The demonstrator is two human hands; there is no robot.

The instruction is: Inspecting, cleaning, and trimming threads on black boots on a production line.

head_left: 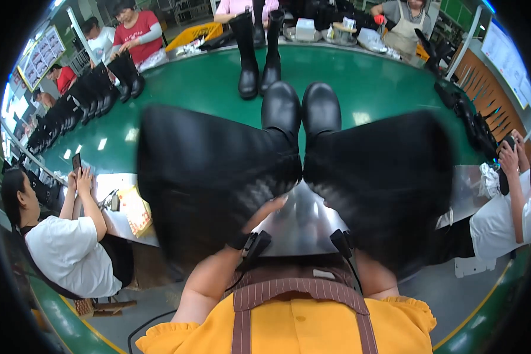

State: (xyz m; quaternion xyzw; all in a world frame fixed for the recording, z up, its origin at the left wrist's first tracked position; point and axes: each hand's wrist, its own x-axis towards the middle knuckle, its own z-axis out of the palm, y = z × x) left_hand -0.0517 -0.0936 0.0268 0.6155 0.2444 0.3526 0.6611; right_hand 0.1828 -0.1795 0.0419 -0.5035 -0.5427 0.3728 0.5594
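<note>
Two tall black boots, the left boot [212, 171] and the right boot [383, 171], are raised close in front of me. Their rounded toes point away, side by side, and the wide shafts spread outward toward me, blurred at the edges. My left hand [268, 213] is closed on the left boot, with its fingers partly showing at the inner side of the shaft. My right hand is nearly all behind the right boot's shaft and appears to grip it; only the right forearm [376, 276] shows plainly. Dark straps with cables are around both wrists.
Beyond lies a green work surface [189, 82] bearing another pair of black boots [248, 56] and a row of boots [88, 94] at left. A metal tabletop [301, 227] is below my hands. Seated people flank me, holding phones or cameras; other workers stand opposite.
</note>
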